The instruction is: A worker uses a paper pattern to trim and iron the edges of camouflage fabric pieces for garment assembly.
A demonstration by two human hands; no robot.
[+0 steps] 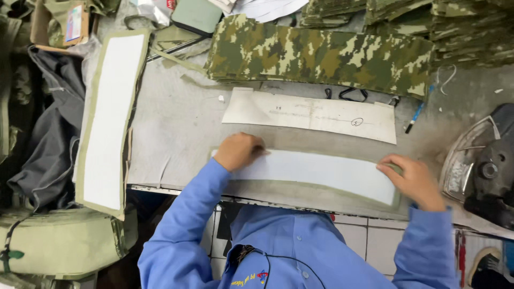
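Lying on the cluttered grey counter, white interfacing strip; left hand and right hand press flat on its ends.

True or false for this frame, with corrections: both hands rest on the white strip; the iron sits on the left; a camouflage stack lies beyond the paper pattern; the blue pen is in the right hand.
1. Both hands, left and right, rest on the white strip: true.
2. The iron sits on the left: false, it is on the right.
3. A camouflage stack lies beyond the paper pattern: true.
4. The blue pen is in the right hand: false, it lies on the table.
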